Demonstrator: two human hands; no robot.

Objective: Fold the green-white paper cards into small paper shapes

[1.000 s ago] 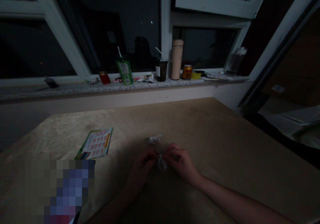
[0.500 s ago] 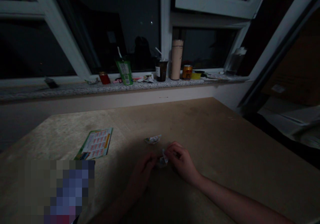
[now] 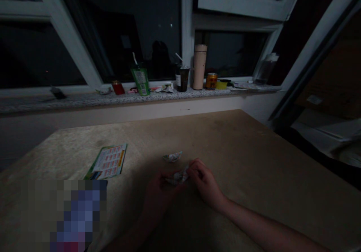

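Between my two hands is a small crumpled piece of light printed paper point(image 3: 178, 177), low over the table. My left hand point(image 3: 156, 193), in deep shadow, holds its left side between thumb and fingers. On the right end, the fingertips of my right hand point(image 3: 205, 182) pinch the same piece. Just beyond the hands lies a second small folded printed paper point(image 3: 172, 156), touched by neither hand. Dim light hides the fine folds and the exact grip of the left fingers.
A printed card point(image 3: 108, 162) lies to the left on the brown table point(image 3: 239, 154), above a blurred-out patch. Along the windowsill point(image 3: 96, 101) stand a green cup point(image 3: 140, 80), a dark cup point(image 3: 182, 79), a tall flask point(image 3: 199, 67) and a gold can point(image 3: 211, 81).
My left hand has shifted its hold, thumb and fingers now spread along the piece of paper, and more of the paper shows. My right hand stays nearly in place.
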